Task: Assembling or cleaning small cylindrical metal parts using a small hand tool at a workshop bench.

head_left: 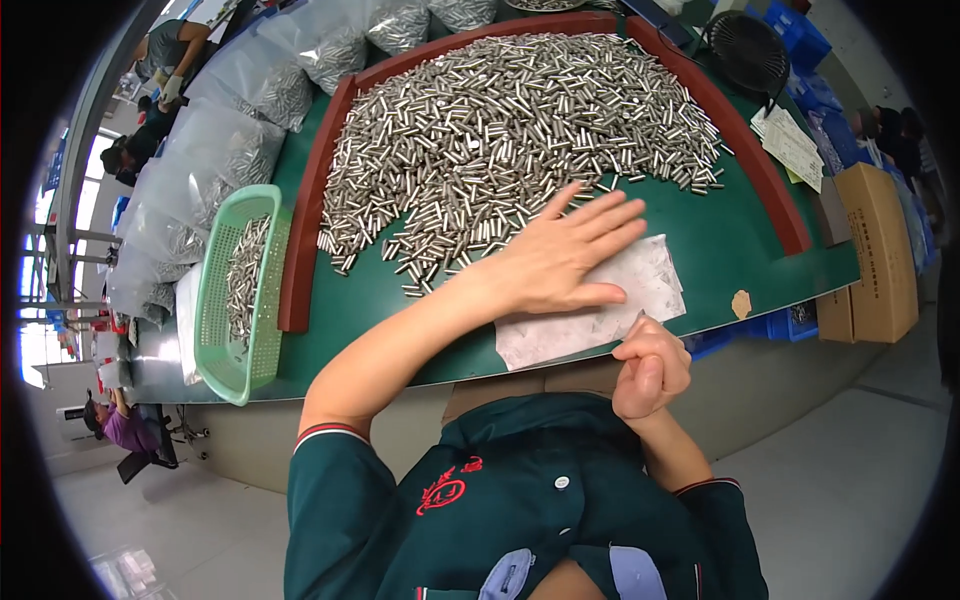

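My left hand (575, 250) is stretched out palm down with its fingers spread. It lies over a whitish, smudged sheet of paper (650, 280) at the table's near edge and holds nothing. My right hand (655, 370) is closed in front of that edge, beside the sheet's near right corner; what its curled fingers hold, if anything, is hidden. Just beyond my left hand spreads a large heap of short, shiny metal pins (500, 130), some lying close to its fingertips.
Red-brown rails (305, 230) border the heap on the green table (720, 230). A light green perforated basket (265, 345) with loose pins stands at left, near clear bags (225, 150) of metal parts. At right are a black fan (745, 50), papers (795, 145) and cardboard boxes (880, 250).
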The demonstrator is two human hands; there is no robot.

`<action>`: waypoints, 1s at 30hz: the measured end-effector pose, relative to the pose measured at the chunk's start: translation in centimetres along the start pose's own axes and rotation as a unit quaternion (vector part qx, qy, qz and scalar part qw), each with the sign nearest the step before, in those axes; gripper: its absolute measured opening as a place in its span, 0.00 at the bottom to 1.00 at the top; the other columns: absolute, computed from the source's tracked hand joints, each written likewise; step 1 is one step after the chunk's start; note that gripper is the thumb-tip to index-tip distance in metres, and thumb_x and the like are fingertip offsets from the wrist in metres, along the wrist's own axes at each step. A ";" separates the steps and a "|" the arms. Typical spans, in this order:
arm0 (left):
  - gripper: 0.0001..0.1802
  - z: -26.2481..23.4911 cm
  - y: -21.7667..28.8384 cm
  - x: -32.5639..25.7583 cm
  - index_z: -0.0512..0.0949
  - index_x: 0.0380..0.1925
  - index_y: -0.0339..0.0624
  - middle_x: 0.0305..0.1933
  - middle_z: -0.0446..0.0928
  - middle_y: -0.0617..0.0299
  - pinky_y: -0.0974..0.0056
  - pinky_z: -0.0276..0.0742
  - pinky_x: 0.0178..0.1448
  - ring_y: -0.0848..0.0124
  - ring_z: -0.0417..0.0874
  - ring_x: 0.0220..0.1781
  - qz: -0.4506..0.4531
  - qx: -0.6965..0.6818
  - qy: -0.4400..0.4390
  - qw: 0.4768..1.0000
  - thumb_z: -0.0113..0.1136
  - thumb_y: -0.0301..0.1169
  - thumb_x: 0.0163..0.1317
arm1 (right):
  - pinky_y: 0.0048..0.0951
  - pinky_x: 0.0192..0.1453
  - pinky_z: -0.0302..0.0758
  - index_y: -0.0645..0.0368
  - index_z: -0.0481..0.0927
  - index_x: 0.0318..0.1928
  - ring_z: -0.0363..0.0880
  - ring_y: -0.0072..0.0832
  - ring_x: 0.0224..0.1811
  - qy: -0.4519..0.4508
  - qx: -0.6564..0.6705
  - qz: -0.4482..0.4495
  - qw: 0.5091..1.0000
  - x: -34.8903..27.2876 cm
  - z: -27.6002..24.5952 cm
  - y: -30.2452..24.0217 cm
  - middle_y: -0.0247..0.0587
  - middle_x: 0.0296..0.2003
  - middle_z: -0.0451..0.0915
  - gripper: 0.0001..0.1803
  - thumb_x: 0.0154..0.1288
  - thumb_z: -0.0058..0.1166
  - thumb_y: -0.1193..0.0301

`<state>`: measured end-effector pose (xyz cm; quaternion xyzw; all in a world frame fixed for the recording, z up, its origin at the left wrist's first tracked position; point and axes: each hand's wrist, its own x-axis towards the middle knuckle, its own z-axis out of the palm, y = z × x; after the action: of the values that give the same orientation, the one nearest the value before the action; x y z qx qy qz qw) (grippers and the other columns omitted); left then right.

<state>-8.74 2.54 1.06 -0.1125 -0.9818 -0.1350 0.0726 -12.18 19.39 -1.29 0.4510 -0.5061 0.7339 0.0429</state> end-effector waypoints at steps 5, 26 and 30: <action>0.45 0.8 -1.4 -1.0 0.54 0.60 0.37 0.66 0.50 0.54 0.49 0.34 0.68 0.64 0.48 0.68 -0.016 0.046 -0.020 0.999 0.35 0.64 0.53 | 0.23 0.15 0.50 0.68 0.67 0.16 0.55 0.22 0.10 0.007 0.008 0.016 1.000 -0.6 0.1 -0.3 0.36 0.09 0.60 0.14 0.54 0.36 0.72; 0.31 -3.1 -3.3 -12.6 0.61 0.58 0.53 0.66 0.51 0.60 0.49 0.33 0.67 0.62 0.48 0.68 -0.175 0.163 -0.021 0.971 0.32 0.56 0.59 | 0.23 0.14 0.53 0.66 0.68 0.18 0.57 0.23 0.09 -0.063 0.099 0.005 0.993 0.8 2.1 -0.4 0.36 0.10 0.62 0.15 0.58 0.38 0.72; 0.43 -2.5 0.9 -11.6 0.59 0.60 0.52 0.66 0.51 0.60 0.46 0.30 0.66 0.61 0.48 0.68 -0.173 0.067 -0.031 0.982 0.23 0.68 0.52 | 0.22 0.14 0.51 0.67 0.68 0.18 0.56 0.20 0.10 -0.049 0.159 0.099 0.981 0.8 2.0 0.5 0.36 0.10 0.63 0.16 0.59 0.35 0.71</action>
<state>2.97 0.32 1.63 0.0602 -0.9950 -0.0755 0.0246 -11.71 17.29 -0.89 0.4348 -0.4268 0.7828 -0.1269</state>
